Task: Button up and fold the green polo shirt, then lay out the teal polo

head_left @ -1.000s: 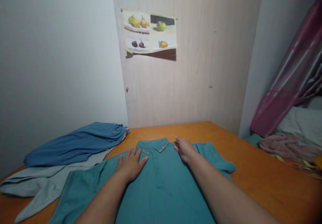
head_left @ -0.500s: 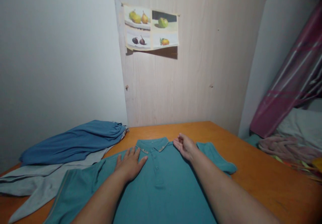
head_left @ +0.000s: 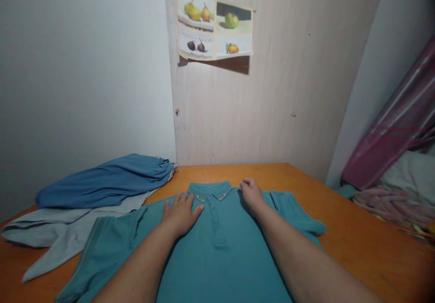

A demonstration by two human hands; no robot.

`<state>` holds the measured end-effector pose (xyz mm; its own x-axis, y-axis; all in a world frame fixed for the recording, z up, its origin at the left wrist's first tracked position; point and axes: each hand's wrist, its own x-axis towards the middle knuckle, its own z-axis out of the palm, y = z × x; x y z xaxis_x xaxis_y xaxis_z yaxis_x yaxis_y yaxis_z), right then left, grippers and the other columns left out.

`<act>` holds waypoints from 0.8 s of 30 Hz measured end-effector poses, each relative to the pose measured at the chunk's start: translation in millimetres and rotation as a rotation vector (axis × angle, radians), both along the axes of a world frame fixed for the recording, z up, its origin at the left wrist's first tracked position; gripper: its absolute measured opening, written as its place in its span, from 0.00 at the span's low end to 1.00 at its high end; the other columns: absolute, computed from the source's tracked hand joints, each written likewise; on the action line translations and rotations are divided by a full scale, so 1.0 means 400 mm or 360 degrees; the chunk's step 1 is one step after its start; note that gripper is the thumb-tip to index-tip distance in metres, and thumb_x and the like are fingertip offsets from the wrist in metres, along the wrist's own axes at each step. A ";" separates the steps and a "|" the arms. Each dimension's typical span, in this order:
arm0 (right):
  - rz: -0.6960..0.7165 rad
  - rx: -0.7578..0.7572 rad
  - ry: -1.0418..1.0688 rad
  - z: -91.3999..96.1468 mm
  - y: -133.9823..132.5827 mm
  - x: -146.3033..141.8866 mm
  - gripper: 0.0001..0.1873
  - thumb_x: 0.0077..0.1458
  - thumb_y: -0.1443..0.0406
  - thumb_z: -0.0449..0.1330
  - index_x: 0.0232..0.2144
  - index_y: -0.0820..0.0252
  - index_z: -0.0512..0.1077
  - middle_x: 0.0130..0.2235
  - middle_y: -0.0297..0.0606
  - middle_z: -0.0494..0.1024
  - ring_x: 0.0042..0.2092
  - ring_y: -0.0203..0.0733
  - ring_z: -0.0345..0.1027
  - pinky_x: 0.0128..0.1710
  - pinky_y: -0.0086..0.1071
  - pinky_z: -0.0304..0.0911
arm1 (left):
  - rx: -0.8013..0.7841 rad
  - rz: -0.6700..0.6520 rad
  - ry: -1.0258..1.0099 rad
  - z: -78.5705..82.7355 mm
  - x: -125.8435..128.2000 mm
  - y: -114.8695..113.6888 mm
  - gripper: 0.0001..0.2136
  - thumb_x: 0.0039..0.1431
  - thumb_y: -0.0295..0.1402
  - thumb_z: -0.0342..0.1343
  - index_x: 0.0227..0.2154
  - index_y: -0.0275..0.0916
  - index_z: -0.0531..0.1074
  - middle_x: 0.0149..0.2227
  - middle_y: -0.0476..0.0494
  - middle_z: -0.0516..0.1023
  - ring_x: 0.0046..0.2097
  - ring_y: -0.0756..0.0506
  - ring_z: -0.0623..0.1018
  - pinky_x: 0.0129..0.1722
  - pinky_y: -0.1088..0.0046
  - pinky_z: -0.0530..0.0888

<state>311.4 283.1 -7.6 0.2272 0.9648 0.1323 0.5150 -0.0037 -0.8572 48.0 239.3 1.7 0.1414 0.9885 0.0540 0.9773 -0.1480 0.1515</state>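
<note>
A teal short-sleeved polo shirt [head_left: 220, 262] lies spread front up, its collar [head_left: 209, 188] at the far end and its buttoned placket in the middle. My left hand [head_left: 180, 214] rests flat on the shirt beside the collar, fingers spread. Over the right shoulder of the shirt, my right hand [head_left: 252, 195] is closed, its fingers curled in at the shoulder's far edge. Whether cloth is pinched in those fingers is hidden. The right sleeve [head_left: 295, 212] extends past my right wrist, and the left sleeve [head_left: 102, 244] lies outside my left forearm.
The orange table [head_left: 353, 248] meets a panel wall carrying a fruit picture [head_left: 215, 26]. At left lie a blue garment [head_left: 108, 180] and a light grey garment [head_left: 57, 239]. On the right are a pink curtain [head_left: 380, 144] and piled cloth [head_left: 390, 205].
My right hand's fingers have curled closed from a looser, half-open shape. My left hand stays flat on the shirt. The whole view has shifted slightly.
</note>
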 end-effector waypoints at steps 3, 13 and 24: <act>-0.0112 0.0088 -0.0226 0.007 -0.015 0.008 0.20 0.65 0.59 0.47 0.51 0.59 0.71 0.51 0.45 0.76 0.55 0.45 0.67 0.54 0.34 0.61 | -0.0008 -0.0005 -0.0015 0.002 0.002 -0.003 0.38 0.64 0.59 0.35 0.69 0.40 0.58 0.73 0.35 0.51 0.73 0.31 0.51 0.67 0.37 0.49; 0.0208 -0.0222 -0.1263 0.012 -0.046 -0.036 0.32 0.67 0.48 0.42 0.66 0.50 0.63 0.70 0.37 0.59 0.71 0.60 0.45 0.67 0.57 0.40 | 0.0003 0.0008 -0.0014 0.007 0.008 -0.010 0.38 0.63 0.60 0.35 0.68 0.40 0.59 0.72 0.35 0.52 0.72 0.30 0.52 0.67 0.37 0.49; 0.0044 -0.0170 -0.1233 0.024 -0.055 -0.031 0.27 0.66 0.58 0.42 0.56 0.56 0.74 0.62 0.46 0.72 0.68 0.56 0.54 0.65 0.51 0.47 | -0.0045 0.0037 -0.0032 0.014 0.010 -0.015 0.39 0.63 0.60 0.34 0.69 0.41 0.56 0.73 0.37 0.49 0.73 0.31 0.49 0.66 0.34 0.47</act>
<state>299.1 261.0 1.9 0.0836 0.9852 0.1493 0.9675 -0.0444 -0.2488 52.0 233.5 7.2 0.1178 0.9926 0.0288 0.9771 -0.1210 0.1749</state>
